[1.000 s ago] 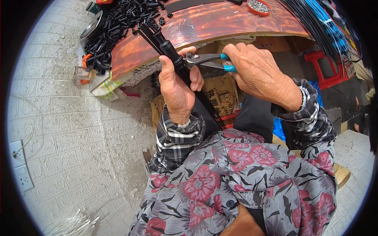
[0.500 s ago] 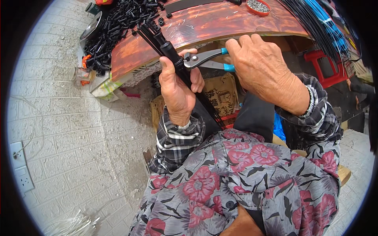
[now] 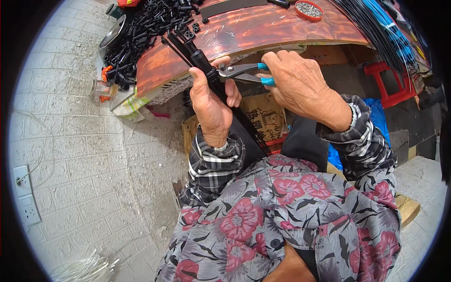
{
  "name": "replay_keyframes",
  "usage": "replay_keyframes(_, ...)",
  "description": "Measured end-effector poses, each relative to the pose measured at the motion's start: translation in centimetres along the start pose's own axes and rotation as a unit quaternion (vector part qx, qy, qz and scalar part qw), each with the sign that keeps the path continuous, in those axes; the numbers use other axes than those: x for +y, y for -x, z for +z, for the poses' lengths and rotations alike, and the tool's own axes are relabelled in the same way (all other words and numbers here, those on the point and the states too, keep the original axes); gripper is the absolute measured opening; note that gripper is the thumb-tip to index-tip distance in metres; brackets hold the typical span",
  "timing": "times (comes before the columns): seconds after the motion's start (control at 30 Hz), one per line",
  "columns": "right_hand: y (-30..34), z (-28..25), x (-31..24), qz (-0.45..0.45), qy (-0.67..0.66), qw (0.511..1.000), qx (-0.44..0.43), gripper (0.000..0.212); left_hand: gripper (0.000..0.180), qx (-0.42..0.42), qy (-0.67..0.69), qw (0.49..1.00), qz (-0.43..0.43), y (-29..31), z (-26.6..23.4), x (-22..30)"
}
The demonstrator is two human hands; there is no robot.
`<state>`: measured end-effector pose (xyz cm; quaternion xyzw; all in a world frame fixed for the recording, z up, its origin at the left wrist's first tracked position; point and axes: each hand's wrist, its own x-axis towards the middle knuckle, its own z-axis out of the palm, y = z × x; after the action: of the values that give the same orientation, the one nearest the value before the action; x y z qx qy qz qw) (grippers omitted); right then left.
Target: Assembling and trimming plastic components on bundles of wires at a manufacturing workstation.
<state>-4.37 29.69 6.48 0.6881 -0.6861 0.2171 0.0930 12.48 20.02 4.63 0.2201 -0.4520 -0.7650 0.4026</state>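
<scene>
1. Left hand (image 3: 211, 110): holds the bundle (image 3: 218, 88) of thin black rods, thumb along one side, fingertips showing on the other.
2. Bundle: slants in front of the near edge of the table (image 3: 263, 29), upper end away from the person, lower end between the legs. A black collar (image 3: 201, 59) surrounds it above the thumb; the rod tips fan out slightly beyond.
3. Right hand (image 3: 300, 82): is wrapped around the handles of the pliers (image 3: 230, 69) (blue grips, partly hidden by the palm).
4. Pliers: the handles stand apart. The jaws point left and sit at the bundle, just below the collar; whether they pinch anything cannot be told.
5. Table, left end: carries a pile of black parts (image 3: 141, 37).
6. Table, far side: carries a red dish (image 3: 312, 19) of small metal bits (image 3: 308, 8).
7. Table, right end: carries long black rods (image 3: 364, 33).
8. Below the table: a red stool (image 3: 393, 96) stands at the right; a brown carton (image 3: 270, 115) lies behind the bundle.
</scene>
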Motion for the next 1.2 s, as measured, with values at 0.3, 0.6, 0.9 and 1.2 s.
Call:
replay_keyframes(0.3, -0.3, -2.1, 1.2, -0.029, 0.059, 0.998, -0.026, 0.017, 0.076, -0.044, 0.005, 0.999, -0.002, -0.1, 0.0, -0.4)
replay_keyframes(0.6, -1.1, -2.8, 0.7, -0.066, 0.157, 0.984, -0.060, 0.019, 0.077, -0.031, -0.018, 0.999, 0.001, 0.1, 0.4, -0.9)
replay_keyframes(0.9, -1.3, -0.6, -0.4, -0.018, 0.066, 0.995, -0.073, 0.022, 0.075, -0.006, 0.012, 1.000, 0.004, -0.5, -1.0, -0.4)
replay_keyframes(1.2, -1.3, -1.0, -0.1, -0.027, 0.087, 0.994, -0.063, 0.026, 0.076, -0.027, 0.021, 0.999, 0.002, -0.5, -1.1, -0.7)
